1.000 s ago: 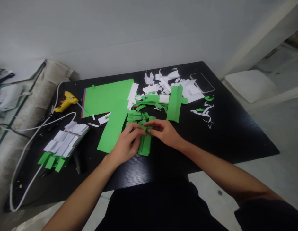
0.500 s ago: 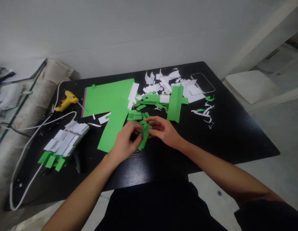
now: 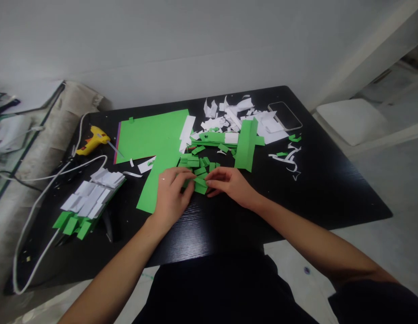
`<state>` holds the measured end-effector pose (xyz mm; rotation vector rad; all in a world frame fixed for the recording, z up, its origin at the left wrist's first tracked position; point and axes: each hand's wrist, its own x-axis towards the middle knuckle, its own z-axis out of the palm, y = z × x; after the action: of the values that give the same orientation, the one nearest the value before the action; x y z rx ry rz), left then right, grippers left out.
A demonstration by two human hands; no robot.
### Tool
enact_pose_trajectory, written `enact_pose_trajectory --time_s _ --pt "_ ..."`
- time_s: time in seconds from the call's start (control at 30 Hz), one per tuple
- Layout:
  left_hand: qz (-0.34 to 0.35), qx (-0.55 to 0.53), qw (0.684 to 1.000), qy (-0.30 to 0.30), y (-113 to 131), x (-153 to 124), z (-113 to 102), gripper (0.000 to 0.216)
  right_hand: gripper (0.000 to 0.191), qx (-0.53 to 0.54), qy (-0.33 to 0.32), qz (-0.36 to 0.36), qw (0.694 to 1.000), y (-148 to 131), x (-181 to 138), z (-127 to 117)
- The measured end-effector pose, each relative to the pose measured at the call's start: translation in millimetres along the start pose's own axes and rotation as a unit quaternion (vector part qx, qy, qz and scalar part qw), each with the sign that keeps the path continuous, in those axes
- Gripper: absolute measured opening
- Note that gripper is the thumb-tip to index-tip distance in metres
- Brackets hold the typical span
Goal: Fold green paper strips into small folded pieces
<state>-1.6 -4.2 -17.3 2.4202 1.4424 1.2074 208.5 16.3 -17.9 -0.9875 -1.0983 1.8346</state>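
Observation:
A small folded green paper piece (image 3: 201, 186) lies between my two hands near the middle of the table. My left hand (image 3: 173, 191) is closed at its left end, thumb and fingers bent around the edge. From the other side, my right hand (image 3: 232, 183) pinches its right corner between thumb and fingers. Just beyond my fingertips is a pile of small green paper pieces (image 3: 190, 160), several of them folded. A large green sheet (image 3: 151, 135) lies behind and left of my left hand. Past my right hand, a creased green strip (image 3: 246, 146) rests across other paper.
A yellow glue gun (image 3: 94, 141) with a white cord (image 3: 36, 207) lies at the left. In front of it sits a layered white-and-green paper piece (image 3: 90, 198). White paper scraps (image 3: 229, 114) and a phone (image 3: 285, 116) lie at the back right; curled offcuts (image 3: 290, 156) lie nearer.
The green pieces bunched between my hands have spread out, several now lying beyond my fingers. My left hand has shifted slightly left and away from me; a single folded piece shows between my fingertips.

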Motion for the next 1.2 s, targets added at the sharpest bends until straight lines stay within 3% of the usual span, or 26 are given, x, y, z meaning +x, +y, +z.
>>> enact_pose_trajectory --time_s 0.13,0.37,0.63,0.8,0.93,1.2 --pt "-0.061 0.048 0.994 0.072 -1 1 -2 0.016 0.028 0.018 -0.016 0.002 1.0 0 -1 1" --pt "-0.138 -0.095 0.985 0.031 10 1 -6 0.008 0.037 0.036 -0.026 0.011 0.999 0 -2 2" --pt "-0.133 -0.169 0.976 0.034 17 -2 -7 0.008 0.039 0.057 -0.043 0.0 0.997 2 -1 3" --pt "-0.066 -0.159 0.984 0.035 19 -5 -8 0.012 0.042 0.065 -0.07 -0.012 0.995 4 -2 4" --pt "-0.049 -0.173 0.984 0.016 19 -5 -9 0.017 0.035 0.026 -0.043 -0.062 0.997 6 -5 6" --pt "-0.164 -0.285 0.944 -0.028 16 -1 -2 0.007 0.022 -0.152 0.043 -0.2 0.967 12 -9 4"
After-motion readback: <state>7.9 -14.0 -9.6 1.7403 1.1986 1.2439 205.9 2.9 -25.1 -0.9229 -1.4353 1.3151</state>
